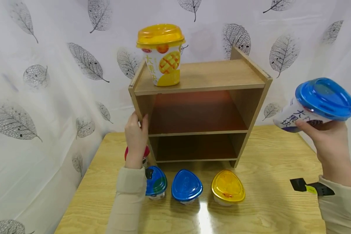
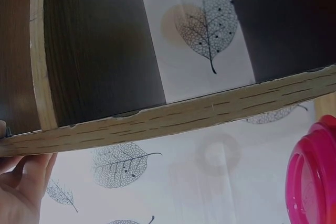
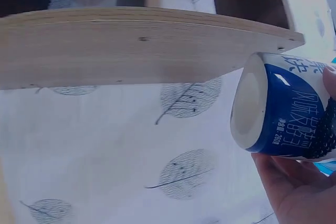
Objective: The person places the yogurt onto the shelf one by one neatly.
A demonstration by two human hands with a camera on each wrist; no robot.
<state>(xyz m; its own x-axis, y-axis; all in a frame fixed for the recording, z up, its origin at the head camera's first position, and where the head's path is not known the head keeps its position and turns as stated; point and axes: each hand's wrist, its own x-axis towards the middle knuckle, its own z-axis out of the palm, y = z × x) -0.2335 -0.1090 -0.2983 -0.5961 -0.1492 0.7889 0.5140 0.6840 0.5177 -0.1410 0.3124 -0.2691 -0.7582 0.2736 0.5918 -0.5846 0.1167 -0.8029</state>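
A small wooden shelf (image 1: 222,73) stands on the table, its two open compartments facing me. My left hand (image 1: 136,136) grips the edge of its left side panel, thumb toward the inside; the left wrist view shows the fingers at that panel edge (image 2: 210,108). Off to the shelf's right, my right hand (image 1: 333,139) holds up a blue-lidded yogurt cup (image 1: 324,97), tilted, with its base toward the shelf. That white base and blue label show close up in the right wrist view. A yellow-lidded yogurt cup (image 1: 163,55) sits upright on the left of the shelf's top board.
Two blue-lidded cups (image 1: 187,185) and a yellow-lidded cup (image 1: 228,187) line up before the shelf. A pink-lidded cup (image 2: 310,177) is partly hidden behind my left wrist. White leaf-print cloth (image 1: 61,97) hangs behind and left of the wooden table (image 1: 266,201).
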